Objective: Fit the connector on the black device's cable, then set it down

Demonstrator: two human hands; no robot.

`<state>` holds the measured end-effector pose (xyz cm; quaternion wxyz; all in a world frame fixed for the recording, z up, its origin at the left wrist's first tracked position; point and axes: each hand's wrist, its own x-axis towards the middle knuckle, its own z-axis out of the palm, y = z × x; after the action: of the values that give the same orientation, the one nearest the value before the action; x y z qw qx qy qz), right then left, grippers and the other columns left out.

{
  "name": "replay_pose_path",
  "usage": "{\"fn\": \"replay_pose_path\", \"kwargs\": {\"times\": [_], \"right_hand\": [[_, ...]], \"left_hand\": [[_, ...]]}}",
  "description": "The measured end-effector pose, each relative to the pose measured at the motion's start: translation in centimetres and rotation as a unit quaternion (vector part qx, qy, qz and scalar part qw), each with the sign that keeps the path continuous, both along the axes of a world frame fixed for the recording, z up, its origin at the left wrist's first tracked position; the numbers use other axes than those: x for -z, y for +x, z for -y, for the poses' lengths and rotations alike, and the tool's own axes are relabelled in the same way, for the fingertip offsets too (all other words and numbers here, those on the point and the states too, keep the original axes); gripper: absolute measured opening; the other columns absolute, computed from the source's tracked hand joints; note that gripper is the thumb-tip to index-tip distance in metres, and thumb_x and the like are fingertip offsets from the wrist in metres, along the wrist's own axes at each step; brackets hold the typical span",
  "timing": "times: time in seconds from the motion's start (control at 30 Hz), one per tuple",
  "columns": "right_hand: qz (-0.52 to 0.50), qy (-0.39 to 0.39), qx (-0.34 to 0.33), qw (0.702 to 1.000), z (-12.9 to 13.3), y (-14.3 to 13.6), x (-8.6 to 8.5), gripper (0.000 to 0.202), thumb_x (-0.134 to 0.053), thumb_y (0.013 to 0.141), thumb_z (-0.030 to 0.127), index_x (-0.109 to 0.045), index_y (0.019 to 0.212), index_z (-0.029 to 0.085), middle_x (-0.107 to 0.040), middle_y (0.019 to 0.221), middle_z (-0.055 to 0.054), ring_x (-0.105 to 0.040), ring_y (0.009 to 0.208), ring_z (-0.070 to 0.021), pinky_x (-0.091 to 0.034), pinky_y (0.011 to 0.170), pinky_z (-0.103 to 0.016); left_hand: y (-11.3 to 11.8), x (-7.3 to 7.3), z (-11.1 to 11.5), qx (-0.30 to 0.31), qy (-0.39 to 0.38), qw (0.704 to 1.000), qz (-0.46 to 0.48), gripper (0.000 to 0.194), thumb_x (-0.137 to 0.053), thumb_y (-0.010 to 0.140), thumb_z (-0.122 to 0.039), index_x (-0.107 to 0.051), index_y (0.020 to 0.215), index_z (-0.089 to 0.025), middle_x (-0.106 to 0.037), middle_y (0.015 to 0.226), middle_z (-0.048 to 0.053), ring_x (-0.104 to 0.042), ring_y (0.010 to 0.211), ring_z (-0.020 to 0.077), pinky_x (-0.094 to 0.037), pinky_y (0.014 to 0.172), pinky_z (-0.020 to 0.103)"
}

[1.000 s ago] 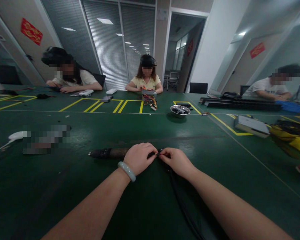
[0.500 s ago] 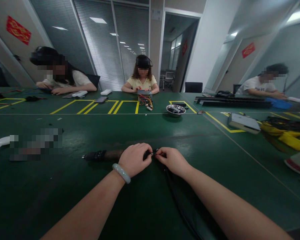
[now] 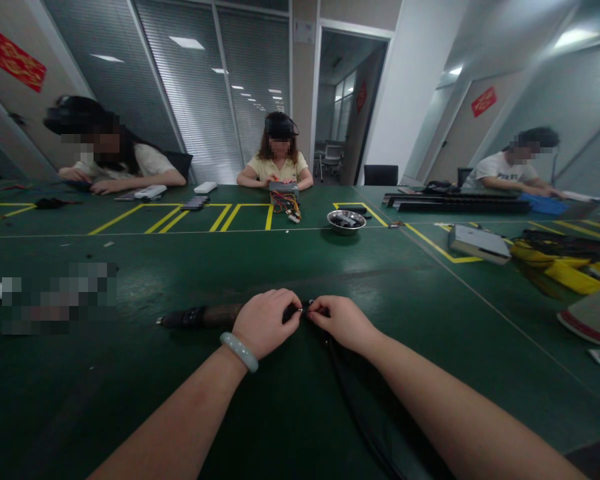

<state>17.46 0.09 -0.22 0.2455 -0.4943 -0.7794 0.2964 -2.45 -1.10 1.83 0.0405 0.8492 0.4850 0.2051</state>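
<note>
A dark electric screwdriver [image 3: 200,316] lies on the green table with its metal tip to the left. My left hand [image 3: 266,321], wearing a pale green bangle [image 3: 239,351], is closed round its rear end. Facing it, my right hand [image 3: 343,323] pinches the end of a black cable [image 3: 347,393], whose plug is mostly hidden by the fingers. A small shiny metal bit shows in the narrow gap between my fingertips; whether plug and screwdriver are joined I cannot tell. From my right hand the cable runs down toward the table's near edge.
Beyond my hands stands a metal bowl [image 3: 347,223] with dark parts in it. A silver box [image 3: 479,244] and yellow bins [image 3: 583,275] are to the right. Several people sit round the table, one behind a grey box with coloured wires [image 3: 286,200]. A blurred item [image 3: 60,300] lies left.
The whole view has shifted slightly, so surroundings appear a little further left. Both hands keep their holds at the screwdriver's rear end and the cable, with hardly any movement between them.
</note>
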Motion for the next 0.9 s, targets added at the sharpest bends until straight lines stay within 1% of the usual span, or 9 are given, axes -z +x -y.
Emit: {"fn": "replay_pose_path", "kwargs": {"times": [0.23,0.43,0.6,0.77,0.9], "right_hand": [[-0.015,-0.013,-0.007,1.0,0.08,0.16,-0.12,0.013,-0.059,0.084,0.031,-0.069,0.088,0.023,-0.069,0.081,0.002,-0.061,0.072,-0.0128,-0.04,0.062,-0.023],[-0.007,-0.007,-0.008,1.0,0.05,0.1,-0.3,0.013,-0.06,0.084,0.031,-0.07,0.089,0.023,-0.069,0.083,0.002,-0.062,0.074,-0.0129,-0.041,0.065,-0.023],[-0.008,-0.018,-0.011,1.0,0.12,0.11,-0.39,0.015,-0.059,0.085,0.031,-0.069,0.09,0.022,-0.069,0.083,0.001,-0.062,0.074,-0.0133,-0.042,0.065,-0.023],[-0.005,-0.011,-0.014,1.0,0.22,0.11,-0.56,0.014,-0.059,0.085,0.029,-0.069,0.091,0.021,-0.069,0.085,0.0,-0.062,0.075,-0.014,-0.043,0.067,-0.024],[0.002,-0.008,-0.014,1.0,0.24,0.1,-0.7,0.015,-0.059,0.085,0.03,-0.07,0.09,0.021,-0.069,0.085,0.0,-0.062,0.076,-0.0146,-0.043,0.068,-0.024]], "left_hand": [[-0.05,0.03,-0.03,0.002,0.0,1.0,0.004,0.012,-0.05,0.087,-0.028,-0.06,0.092,-0.024,-0.065,0.092,0.0,-0.059,0.087,0.0187,-0.044,0.079,0.035],[-0.01,-0.01,0.06,0.003,0.001,1.0,0.001,0.013,-0.053,0.085,-0.03,-0.061,0.093,-0.023,-0.065,0.092,0.001,-0.059,0.087,0.0186,-0.045,0.081,0.034],[0.0,-0.1,0.13,-0.001,0.002,1.0,-0.004,0.014,-0.051,0.087,-0.03,-0.061,0.094,-0.023,-0.065,0.094,0.001,-0.059,0.087,0.0186,-0.044,0.079,0.034],[0.02,-0.29,0.18,0.0,-0.006,1.0,-0.004,0.018,-0.045,0.09,-0.029,-0.062,0.095,-0.024,-0.066,0.094,0.001,-0.059,0.087,0.0184,-0.045,0.078,0.035],[0.07,-0.31,0.21,-0.01,-0.01,1.0,-0.003,0.017,-0.047,0.088,-0.028,-0.061,0.097,-0.024,-0.066,0.096,0.001,-0.06,0.088,0.0188,-0.045,0.079,0.035]]}}
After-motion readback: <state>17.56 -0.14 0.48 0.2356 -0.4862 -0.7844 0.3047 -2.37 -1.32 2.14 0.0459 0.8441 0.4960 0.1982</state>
